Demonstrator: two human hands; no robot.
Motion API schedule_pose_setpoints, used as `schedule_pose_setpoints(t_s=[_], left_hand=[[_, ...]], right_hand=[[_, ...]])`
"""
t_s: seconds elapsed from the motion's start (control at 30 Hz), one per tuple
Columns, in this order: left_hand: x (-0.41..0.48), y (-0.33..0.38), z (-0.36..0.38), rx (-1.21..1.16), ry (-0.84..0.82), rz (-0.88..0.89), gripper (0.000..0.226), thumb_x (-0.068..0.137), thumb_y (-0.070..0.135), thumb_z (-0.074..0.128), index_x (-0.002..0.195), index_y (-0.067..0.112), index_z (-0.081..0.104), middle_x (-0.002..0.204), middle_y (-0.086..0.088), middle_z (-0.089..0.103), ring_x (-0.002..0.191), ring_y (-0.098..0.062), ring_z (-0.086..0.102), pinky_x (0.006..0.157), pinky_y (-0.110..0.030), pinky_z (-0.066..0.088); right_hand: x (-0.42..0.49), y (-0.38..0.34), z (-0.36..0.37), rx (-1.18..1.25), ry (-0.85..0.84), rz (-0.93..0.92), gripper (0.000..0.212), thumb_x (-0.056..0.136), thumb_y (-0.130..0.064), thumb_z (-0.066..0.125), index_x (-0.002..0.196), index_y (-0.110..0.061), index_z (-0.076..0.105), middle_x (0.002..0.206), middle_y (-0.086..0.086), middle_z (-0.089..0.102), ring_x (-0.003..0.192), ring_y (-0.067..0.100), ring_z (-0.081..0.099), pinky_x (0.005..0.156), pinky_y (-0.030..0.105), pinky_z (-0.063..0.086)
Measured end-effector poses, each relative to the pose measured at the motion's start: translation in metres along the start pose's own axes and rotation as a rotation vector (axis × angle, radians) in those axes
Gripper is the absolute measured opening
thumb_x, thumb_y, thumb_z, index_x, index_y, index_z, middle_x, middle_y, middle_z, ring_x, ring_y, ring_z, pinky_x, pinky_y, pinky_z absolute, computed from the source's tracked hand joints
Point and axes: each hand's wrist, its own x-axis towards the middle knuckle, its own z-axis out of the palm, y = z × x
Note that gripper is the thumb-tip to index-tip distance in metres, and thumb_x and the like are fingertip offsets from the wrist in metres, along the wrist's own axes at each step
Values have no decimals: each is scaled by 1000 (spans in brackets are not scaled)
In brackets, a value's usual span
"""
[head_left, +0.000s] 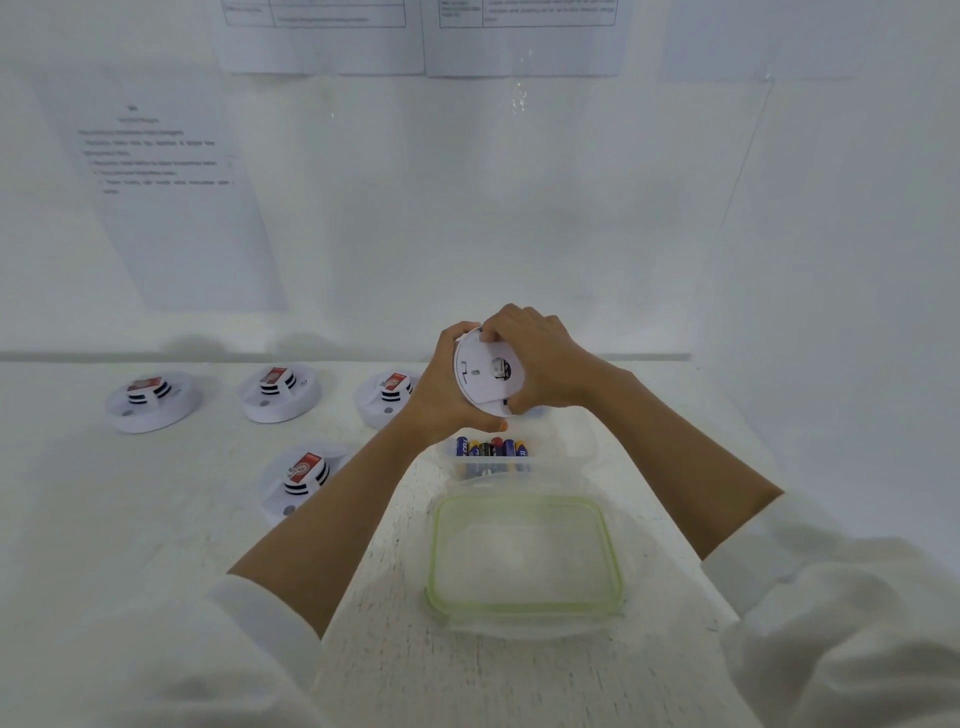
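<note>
The smoke detector (480, 379) is gripped by its rim between left hand (436, 395) and right hand (540, 358), underside exposed; batteries (493, 448) lie just below both hands.

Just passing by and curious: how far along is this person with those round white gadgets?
Done: the battery box is open, its lid set aside. In hand: left hand and right hand grip one detector, back showing. Left: batteries sit in the box; four other detectors wait, state unclear.
</note>
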Motion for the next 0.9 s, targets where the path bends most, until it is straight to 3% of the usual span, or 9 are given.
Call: schedule_pose_setpoints(t_s=[0.23,0.33,0.5,0.6,0.73,0.8,0.9], left_hand=[[-4,1,-5,1,11,-28,105,42,8,83,131,14,27,119,10,43,106,0,49,82,-13,49],[-9,3,-5,-25,0,-44,106,44,-1,84,131,15,26,119,10,43,106,-1,49,81,-15,51],[-22,9,-5,-70,-45,-56,99,47,-6,77,128,21,26,117,11,43,96,14,53,70,-15,53],[-31,9,-5,-98,-47,-61,98,48,-7,76,130,17,26,119,11,44,96,15,54,70,-14,52],[-40,13,-10,-47,-34,-16,109,43,6,84,134,5,25,126,2,45,105,8,51,81,-11,47],[-46,16,-15,-40,-28,-3,116,39,18,85,135,4,24,132,-8,43,112,-2,49,83,-13,48],[-58,18,-25,-55,-15,-13,118,39,6,86,138,4,22,135,-12,41,116,-15,49,79,-17,52]], right_hand=[[3,3,-4,134,-76,44,67,65,-14,78,122,-16,43,123,2,43,113,17,38,89,27,26],[2,1,-9,212,-114,70,67,66,-9,77,123,-14,43,125,3,43,113,17,37,89,25,32],[-2,-5,-15,339,-178,80,57,64,-3,78,106,-17,43,108,-1,42,95,14,39,67,17,38],[-8,-10,-18,465,-153,83,41,71,-4,75,98,-17,46,99,-1,50,84,13,47,61,10,40],[-22,-12,-24,721,-97,153,21,81,0,65,89,-18,57,80,4,62,71,19,57,63,28,46],[-32,-12,-26,802,-80,185,20,83,0,63,87,-19,59,77,7,64,67,19,58,61,28,45],[-50,-15,-27,894,-112,240,20,83,2,62,89,-17,61,72,3,67,64,15,58,58,22,47]])
